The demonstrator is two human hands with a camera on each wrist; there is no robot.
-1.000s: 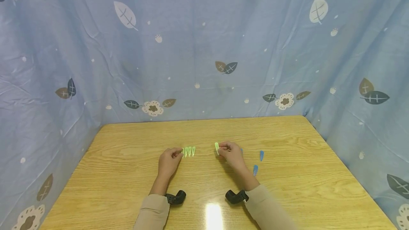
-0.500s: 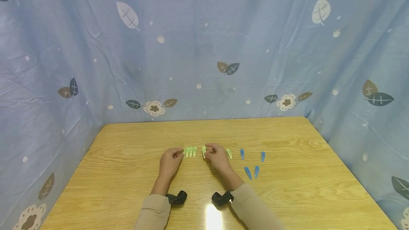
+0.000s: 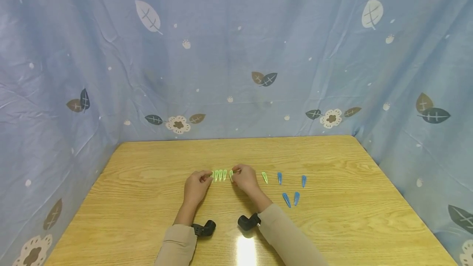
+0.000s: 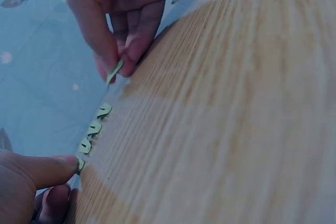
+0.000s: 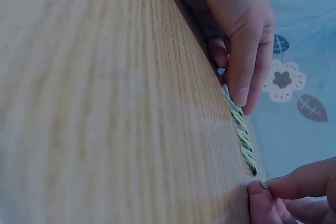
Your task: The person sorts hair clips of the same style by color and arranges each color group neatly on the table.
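Several green snap hair clips (image 3: 220,175) lie side by side in a short row on the wooden table. At the row's left end, my left hand (image 3: 196,186) pinches the outermost clip (image 4: 80,165) between thumb and finger, partly covering it. Just past the right end, my right hand (image 3: 245,179) pinches another green hair clip (image 3: 231,175) by its side, close over the tabletop. In the left wrist view that clip (image 4: 115,72) is tilted between thumb and fingertips, a small gap from the row. One more green clip (image 3: 265,177) lies alone to the right of my right hand.
Several blue hair clips (image 3: 297,198) lie scattered on the right of the wooden table (image 3: 155,159). A blue patterned curtain (image 3: 207,65) hangs behind the table and along both sides. Black wrist mounts (image 3: 205,228) sit on both forearms.
My right hand has carried its green clip leftward to near the row's right end, uncovering the lone green clip and blue clips. My left hand has stayed at the row's left end.
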